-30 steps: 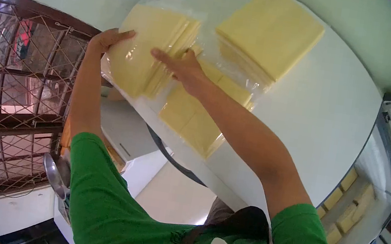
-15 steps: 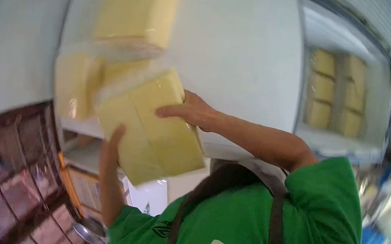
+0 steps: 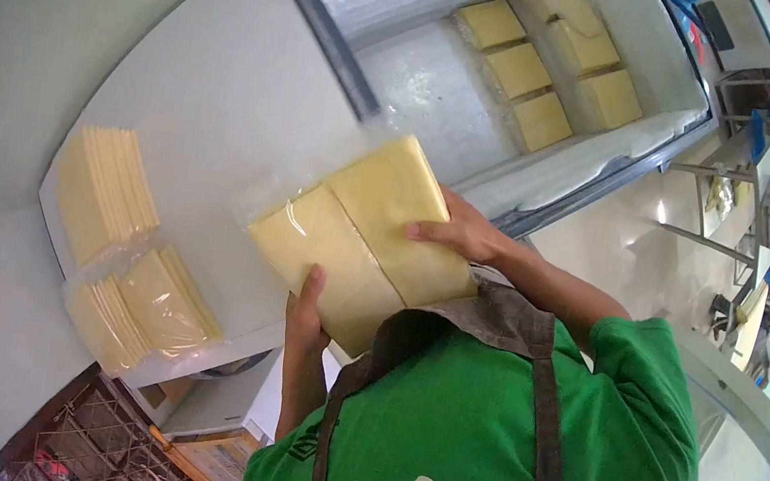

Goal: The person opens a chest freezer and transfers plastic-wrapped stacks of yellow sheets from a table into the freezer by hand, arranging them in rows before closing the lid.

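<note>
Between my two hands is a flat pack of pale yellow sheets (image 3: 351,235) in clear plastic, with a seam line running across its face. My left hand (image 3: 306,316) grips the lower left edge, thumb on top and the other fingers hidden beneath. On the opposite edge my right hand (image 3: 458,230) holds it the same way, thumb pressed on the face. The pack is tilted, over the white lid surface (image 3: 222,67) and close to my chest. Similar wrapped packs (image 3: 108,194) stand stacked at the left end of that surface.
Ahead on the right, an open chest freezer (image 3: 408,85) with frosty walls holds several yellow packs (image 3: 520,70) in rows. A metal rack (image 3: 732,183) stands farther right. A white cabinet (image 3: 228,391) and a dark wire grille (image 3: 92,436) are at the lower left.
My view has turned toward the freezer, which now sits nearer the centre. The held pack has moved away from the stacked packs, with both hands still on it.
</note>
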Demonstrator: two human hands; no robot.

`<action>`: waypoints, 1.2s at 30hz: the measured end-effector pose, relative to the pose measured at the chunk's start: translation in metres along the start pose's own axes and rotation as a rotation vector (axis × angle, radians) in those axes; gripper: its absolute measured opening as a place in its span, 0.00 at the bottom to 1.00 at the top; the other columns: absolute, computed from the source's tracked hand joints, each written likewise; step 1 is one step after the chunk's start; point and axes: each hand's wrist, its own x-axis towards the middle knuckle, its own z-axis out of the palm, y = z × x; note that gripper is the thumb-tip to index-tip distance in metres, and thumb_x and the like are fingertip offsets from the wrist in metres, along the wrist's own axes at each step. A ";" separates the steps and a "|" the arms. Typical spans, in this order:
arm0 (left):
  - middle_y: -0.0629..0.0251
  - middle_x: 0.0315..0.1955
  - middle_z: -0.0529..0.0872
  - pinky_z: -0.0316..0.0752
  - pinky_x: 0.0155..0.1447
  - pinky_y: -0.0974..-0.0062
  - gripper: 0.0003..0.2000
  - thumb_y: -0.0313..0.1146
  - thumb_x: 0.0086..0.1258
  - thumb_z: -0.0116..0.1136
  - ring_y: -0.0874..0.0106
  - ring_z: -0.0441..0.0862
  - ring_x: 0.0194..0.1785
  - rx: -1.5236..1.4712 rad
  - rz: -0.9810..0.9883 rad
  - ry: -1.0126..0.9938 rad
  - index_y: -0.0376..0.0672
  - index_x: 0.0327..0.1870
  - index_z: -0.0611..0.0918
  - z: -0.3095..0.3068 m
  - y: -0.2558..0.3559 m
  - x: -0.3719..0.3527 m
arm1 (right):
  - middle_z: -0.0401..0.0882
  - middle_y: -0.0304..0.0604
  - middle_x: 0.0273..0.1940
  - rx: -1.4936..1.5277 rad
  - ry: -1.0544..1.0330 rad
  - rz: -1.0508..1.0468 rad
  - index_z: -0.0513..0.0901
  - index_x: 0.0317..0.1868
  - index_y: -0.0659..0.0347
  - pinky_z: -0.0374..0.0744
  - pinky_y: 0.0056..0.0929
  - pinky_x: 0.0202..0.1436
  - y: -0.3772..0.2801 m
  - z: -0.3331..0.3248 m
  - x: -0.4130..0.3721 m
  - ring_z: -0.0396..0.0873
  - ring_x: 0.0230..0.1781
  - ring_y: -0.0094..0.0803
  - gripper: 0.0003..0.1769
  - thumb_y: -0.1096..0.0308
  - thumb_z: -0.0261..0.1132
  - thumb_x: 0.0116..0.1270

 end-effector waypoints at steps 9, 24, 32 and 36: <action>0.51 0.60 0.75 0.75 0.61 0.59 0.28 0.41 0.73 0.55 0.58 0.77 0.59 0.070 -0.070 0.172 0.34 0.68 0.64 0.230 -0.074 0.128 | 0.78 0.53 0.58 -0.041 0.069 0.168 0.67 0.67 0.66 0.73 0.36 0.63 -0.004 -0.258 0.023 0.76 0.58 0.40 0.46 0.47 0.74 0.56; 0.62 0.59 0.76 0.71 0.66 0.66 0.32 0.37 0.63 0.68 0.67 0.74 0.62 -0.208 -0.383 0.153 0.40 0.66 0.66 0.251 -0.345 0.491 | 0.82 0.51 0.52 -0.476 -0.103 0.571 0.76 0.58 0.64 0.76 0.35 0.58 0.194 -0.548 0.281 0.80 0.53 0.40 0.43 0.49 0.79 0.45; 0.64 0.59 0.76 0.66 0.71 0.66 0.29 0.35 0.64 0.67 0.67 0.72 0.64 -0.522 -0.409 0.340 0.42 0.65 0.69 0.203 -0.503 0.613 | 0.82 0.52 0.49 -0.688 -0.425 0.736 0.77 0.57 0.64 0.77 0.36 0.56 0.373 -0.600 0.430 0.81 0.49 0.42 0.43 0.49 0.78 0.41; 0.64 0.57 0.78 0.67 0.70 0.64 0.26 0.33 0.64 0.67 0.67 0.74 0.63 -0.662 -0.371 0.389 0.42 0.63 0.71 0.191 -0.562 0.667 | 0.85 0.50 0.46 -0.738 -0.569 0.753 0.81 0.53 0.63 0.80 0.39 0.52 0.433 -0.614 0.483 0.83 0.44 0.41 0.39 0.53 0.77 0.38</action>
